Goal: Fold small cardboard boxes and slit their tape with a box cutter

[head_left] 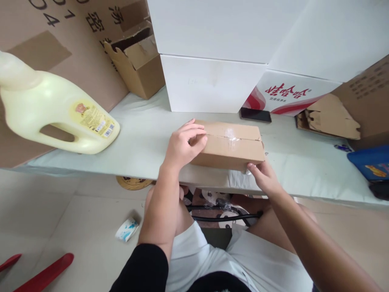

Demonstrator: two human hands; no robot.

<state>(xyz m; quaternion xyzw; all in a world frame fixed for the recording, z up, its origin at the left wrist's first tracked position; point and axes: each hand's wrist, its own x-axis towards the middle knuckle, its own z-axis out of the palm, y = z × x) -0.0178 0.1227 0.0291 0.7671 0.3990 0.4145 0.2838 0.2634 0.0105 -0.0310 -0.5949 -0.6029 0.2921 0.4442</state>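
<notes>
A closed brown cardboard box (223, 149) lies on the cloth-covered table in front of me, a strip of clear tape (231, 134) across its top seam. My left hand (186, 142) holds the box's left end, fingers and thumb curved over the top edge. At the near right corner, my right hand (263, 175) grips the box with the thumb against its front side; its other fingers are mostly hidden behind the corner. A shiny, clear piece of plastic (241, 179) lies at the table edge under the right hand; I cannot make out what it is.
White boxes (212, 83) stand behind, a phone (255, 114) lying before them. A large pale-yellow jug (60, 109) is on the left, near an open carton (141, 67). Flattened cardboard (331, 117) and a blue packet (369, 162) lie right. A paper cup (127, 229) is on the floor.
</notes>
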